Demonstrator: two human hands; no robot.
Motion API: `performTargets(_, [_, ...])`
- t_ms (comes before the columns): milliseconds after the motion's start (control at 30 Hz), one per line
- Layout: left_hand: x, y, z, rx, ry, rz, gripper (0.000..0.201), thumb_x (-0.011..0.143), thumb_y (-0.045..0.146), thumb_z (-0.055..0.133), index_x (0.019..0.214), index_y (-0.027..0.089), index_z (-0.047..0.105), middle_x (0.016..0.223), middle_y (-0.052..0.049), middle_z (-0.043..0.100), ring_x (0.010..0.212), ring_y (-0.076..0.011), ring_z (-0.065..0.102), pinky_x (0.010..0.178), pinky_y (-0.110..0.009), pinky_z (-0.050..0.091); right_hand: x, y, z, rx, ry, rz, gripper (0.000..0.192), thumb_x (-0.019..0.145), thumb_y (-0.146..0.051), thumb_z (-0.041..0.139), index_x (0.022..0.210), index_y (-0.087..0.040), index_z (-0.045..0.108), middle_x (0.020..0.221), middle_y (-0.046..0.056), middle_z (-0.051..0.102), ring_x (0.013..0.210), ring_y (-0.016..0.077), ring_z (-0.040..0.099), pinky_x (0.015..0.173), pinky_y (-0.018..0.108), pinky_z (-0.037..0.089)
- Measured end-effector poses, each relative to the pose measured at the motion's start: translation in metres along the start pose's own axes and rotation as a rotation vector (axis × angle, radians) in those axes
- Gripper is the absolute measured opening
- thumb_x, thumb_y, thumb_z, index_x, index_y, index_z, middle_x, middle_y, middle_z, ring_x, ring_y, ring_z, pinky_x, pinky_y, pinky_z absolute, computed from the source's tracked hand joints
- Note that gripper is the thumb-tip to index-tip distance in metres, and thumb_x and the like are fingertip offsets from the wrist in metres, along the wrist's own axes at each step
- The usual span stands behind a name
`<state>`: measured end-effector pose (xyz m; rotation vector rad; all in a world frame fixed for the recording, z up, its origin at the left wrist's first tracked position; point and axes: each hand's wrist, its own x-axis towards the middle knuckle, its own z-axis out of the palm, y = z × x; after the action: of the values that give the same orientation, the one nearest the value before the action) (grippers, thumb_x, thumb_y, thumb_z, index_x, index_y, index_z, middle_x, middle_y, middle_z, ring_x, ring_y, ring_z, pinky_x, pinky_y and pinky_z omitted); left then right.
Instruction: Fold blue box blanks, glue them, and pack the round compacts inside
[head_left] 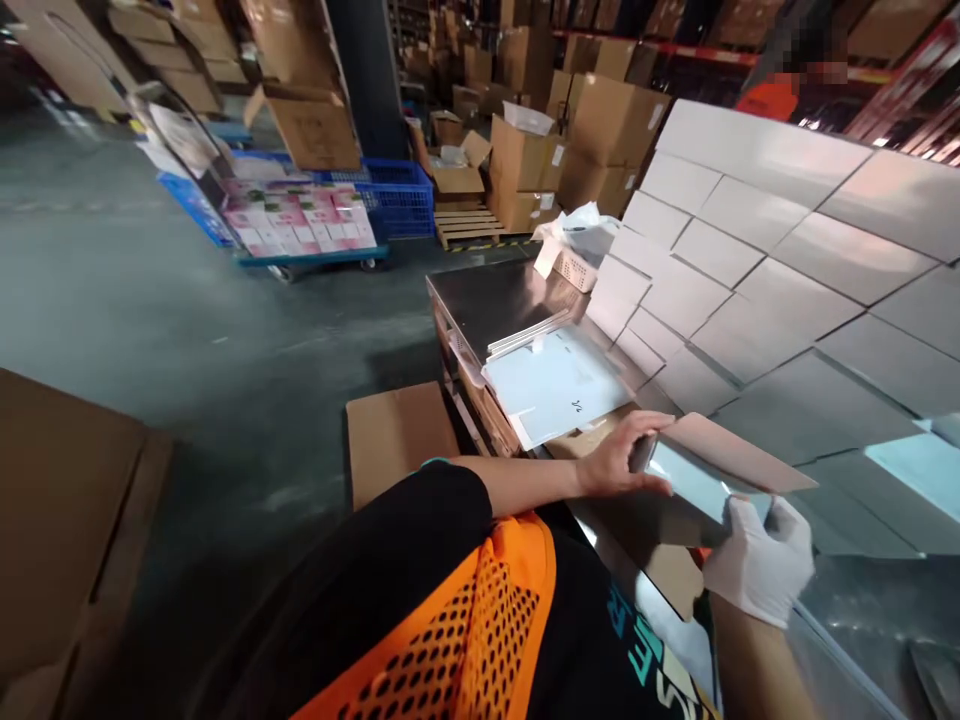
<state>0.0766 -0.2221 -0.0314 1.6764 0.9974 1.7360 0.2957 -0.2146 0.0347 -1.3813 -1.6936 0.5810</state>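
My bare left hand (619, 458) grips the left end of a small flat carton (705, 478) with an open brown flap, held over the steel table (487, 300). My right hand (761, 560), in a white glove, holds the carton's lower right corner. The carton's inside looks pale and shiny. Just beyond my left hand lies a stack of pale blue flat sheets (559, 385) on the table. My black sleeve and orange mesh vest fill the bottom of the view.
Rows of white boxes (757, 260) cover the table's right side. A white basket with bags (574, 250) stands at the far end. Brown cartons (397, 435) sit on the floor at left. A blue cart with pink boxes (300, 220) and stacked cartons stand behind.
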Motion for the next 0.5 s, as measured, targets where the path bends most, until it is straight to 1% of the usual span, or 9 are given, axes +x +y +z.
performTargets(67, [-0.001, -0.002, -0.005, 0.001, -0.138, 0.032, 0.07, 0.073, 0.055, 0.104, 0.129, 0.023, 0.076, 0.135, -0.016, 0.071, 0.136, -0.0341, 0.067, 0.12, -0.049, 0.055, -0.003, -0.015, 0.003, 0.131, 0.203, 0.142, 0.055, 0.081, -0.06, 0.07, 0.134, -0.045, 0.063, 0.14, 0.014, 0.075, 0.142, 0.0501, 0.07, 0.117, 0.072, 0.057])
performTargets(100, [0.0, -0.002, -0.008, 0.01, -0.194, 0.031, 0.064, 0.074, 0.052, 0.104, 0.125, 0.024, 0.078, 0.128, -0.014, 0.073, 0.13, -0.0327, 0.07, 0.117, -0.048, 0.057, -0.004, -0.019, 0.0, 0.162, 0.258, 0.151, 0.055, 0.079, -0.057, 0.071, 0.132, -0.046, 0.062, 0.141, 0.014, 0.074, 0.143, 0.0465, 0.07, 0.118, 0.068, 0.057])
performTargets(167, [0.003, -0.003, -0.013, 0.025, -0.202, 0.011, 0.056, 0.074, 0.051, 0.104, 0.118, 0.024, 0.081, 0.117, -0.011, 0.074, 0.122, -0.0309, 0.072, 0.113, -0.046, 0.058, -0.002, -0.018, -0.015, 0.044, 0.256, 0.078, 0.048, 0.08, -0.058, 0.068, 0.127, -0.047, 0.061, 0.136, 0.017, 0.073, 0.147, 0.0439, 0.067, 0.117, 0.067, 0.055])
performTargets(233, [0.007, -0.003, -0.017, 0.021, -0.123, -0.006, 0.055, 0.075, 0.054, 0.103, 0.116, 0.023, 0.082, 0.112, -0.01, 0.074, 0.12, -0.0308, 0.071, 0.113, -0.046, 0.058, 0.001, -0.005, -0.035, -0.224, 0.171, 0.072, 0.033, 0.081, -0.064, 0.064, 0.109, -0.046, 0.065, 0.115, 0.021, 0.072, 0.144, 0.0494, 0.067, 0.108, 0.073, 0.054])
performTargets(267, [0.008, -0.002, -0.018, 0.011, -0.073, -0.014, 0.057, 0.075, 0.056, 0.103, 0.116, 0.022, 0.082, 0.111, -0.01, 0.074, 0.118, -0.0306, 0.071, 0.113, -0.046, 0.057, 0.001, 0.006, -0.043, -0.353, 0.063, 0.124, 0.028, 0.077, -0.066, 0.065, 0.095, -0.045, 0.064, 0.098, 0.02, 0.069, 0.135, 0.0545, 0.071, 0.099, 0.075, 0.054])
performTargets(333, [0.01, 0.0, -0.019, -0.016, 0.015, -0.042, 0.061, 0.076, 0.062, 0.1, 0.117, 0.021, 0.082, 0.113, -0.011, 0.074, 0.116, -0.0301, 0.071, 0.112, -0.046, 0.056, 0.0, 0.032, -0.055, -0.478, -0.204, 0.245, 0.03, 0.066, -0.064, 0.075, 0.073, -0.042, 0.055, 0.071, 0.01, 0.055, 0.102, 0.0587, 0.079, 0.082, 0.073, 0.053])
performTargets(400, [0.011, 0.004, -0.02, -0.038, 0.069, -0.074, 0.064, 0.078, 0.069, 0.096, 0.119, 0.021, 0.082, 0.118, -0.013, 0.074, 0.117, -0.0303, 0.07, 0.113, -0.046, 0.055, -0.004, 0.057, -0.057, -0.451, -0.374, 0.319, 0.033, 0.058, -0.054, 0.081, 0.064, -0.041, 0.052, 0.061, 0.004, 0.05, 0.072, 0.0525, 0.078, 0.073, 0.068, 0.053])
performTargets(433, [0.011, 0.006, -0.02, -0.044, 0.086, -0.085, 0.066, 0.079, 0.072, 0.094, 0.119, 0.021, 0.082, 0.12, -0.013, 0.074, 0.118, -0.0306, 0.07, 0.113, -0.046, 0.055, -0.006, 0.068, -0.056, -0.422, -0.386, 0.335, 0.029, 0.057, -0.05, 0.08, 0.062, -0.041, 0.053, 0.059, 0.003, 0.052, 0.063, 0.0491, 0.076, 0.071, 0.066, 0.053])
performTargets(500, [0.012, 0.01, -0.021, -0.045, 0.115, -0.119, 0.07, 0.078, 0.077, 0.092, 0.119, 0.021, 0.082, 0.119, -0.012, 0.075, 0.115, -0.0304, 0.07, 0.11, -0.045, 0.055, -0.013, 0.084, -0.056, -0.357, -0.301, 0.313, 0.017, 0.061, -0.046, 0.074, 0.061, -0.042, 0.058, 0.057, 0.004, 0.058, 0.057, 0.0449, 0.074, 0.066, 0.063, 0.054])
